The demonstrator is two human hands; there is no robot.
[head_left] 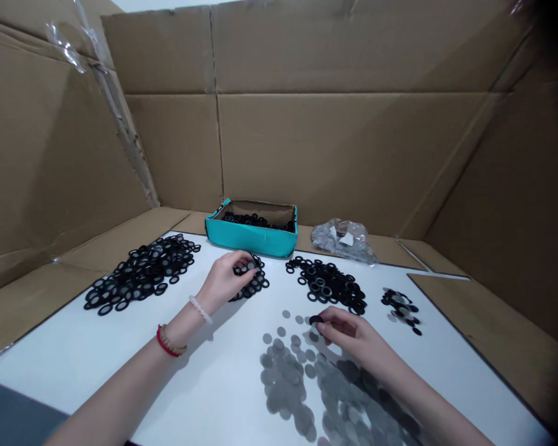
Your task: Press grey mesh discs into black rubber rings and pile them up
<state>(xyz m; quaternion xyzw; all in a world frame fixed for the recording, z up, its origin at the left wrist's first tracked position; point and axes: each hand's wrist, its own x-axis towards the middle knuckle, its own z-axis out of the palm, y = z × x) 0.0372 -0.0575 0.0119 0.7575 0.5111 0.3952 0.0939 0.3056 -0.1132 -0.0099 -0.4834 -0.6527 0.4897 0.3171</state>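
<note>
This looks like a makeshift small-parts work station, a sort of improvised workshop bench. Tall cardboard walls (pixel 344 142), creased and joined at a corner with clear tape (pixel 65 46), screen a white tabletop (pixel 204 371) at the back and both sides. Loose parts lie across it in bulk: heaps of black rings (pixel 144 272) and a broad scatter of thin grey discs (pixel 283 378). An open turquoise container (pixel 251 240) holding more rings and a clear plastic bag (pixel 339 238) stand along the far edge. Cardboard hides the wider room, so the building's kind is unclear.
</note>
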